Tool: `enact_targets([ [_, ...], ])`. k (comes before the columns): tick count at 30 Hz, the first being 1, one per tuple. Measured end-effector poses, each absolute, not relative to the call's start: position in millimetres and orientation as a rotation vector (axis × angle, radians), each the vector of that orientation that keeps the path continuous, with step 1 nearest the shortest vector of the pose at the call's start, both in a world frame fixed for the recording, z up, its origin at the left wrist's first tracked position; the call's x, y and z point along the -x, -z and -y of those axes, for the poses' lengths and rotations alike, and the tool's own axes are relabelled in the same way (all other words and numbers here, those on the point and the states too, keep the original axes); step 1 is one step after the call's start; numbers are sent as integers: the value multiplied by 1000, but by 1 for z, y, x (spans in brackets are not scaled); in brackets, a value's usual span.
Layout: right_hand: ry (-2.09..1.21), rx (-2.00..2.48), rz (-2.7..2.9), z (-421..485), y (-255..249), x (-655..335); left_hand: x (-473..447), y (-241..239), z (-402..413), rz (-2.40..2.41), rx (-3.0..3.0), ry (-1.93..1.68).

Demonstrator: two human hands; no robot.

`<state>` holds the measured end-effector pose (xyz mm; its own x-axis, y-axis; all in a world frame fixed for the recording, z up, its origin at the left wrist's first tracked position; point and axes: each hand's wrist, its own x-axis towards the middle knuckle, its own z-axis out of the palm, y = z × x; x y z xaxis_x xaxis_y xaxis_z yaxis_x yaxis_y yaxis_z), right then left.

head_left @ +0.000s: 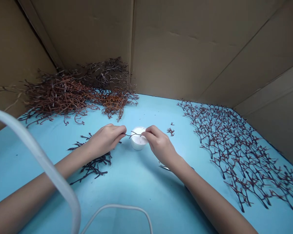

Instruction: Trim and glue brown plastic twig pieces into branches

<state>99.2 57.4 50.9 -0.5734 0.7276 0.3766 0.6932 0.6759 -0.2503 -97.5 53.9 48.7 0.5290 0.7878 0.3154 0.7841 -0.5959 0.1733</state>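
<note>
My left hand (106, 138) and my right hand (160, 144) are both closed in a pinch on the ends of one thin dark branched twig (133, 134). The twig is stretched between them just over a small white cup (138, 142) that stands on the light blue table (134, 191). Under my left wrist lies a small bunch of dark twigs (94, 164). A metal tool (164, 167), partly hidden by my right forearm, lies on the table.
A big tangled heap of brown twigs (73, 92) fills the back left corner. Many twigs are laid out in rows (236, 149) along the right side. Small twig bits (171, 131) lie near the cup. Cardboard walls (185, 48) surround the table. A white tube (39, 159) curves across the lower left.
</note>
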Motion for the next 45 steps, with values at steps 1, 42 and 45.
enact_targets([
  [1,-117,1097,2403,-57,-52,-100,98,-50,-54,-1402,-2742,-588],
  [42,88,1022,2278,-65,-66,-109,84,-50,-46,-1503,-2484,-898],
  [45,25,1069,2308,-68,-59,-111,81,-48,-47,-1461,-2493,-916],
])
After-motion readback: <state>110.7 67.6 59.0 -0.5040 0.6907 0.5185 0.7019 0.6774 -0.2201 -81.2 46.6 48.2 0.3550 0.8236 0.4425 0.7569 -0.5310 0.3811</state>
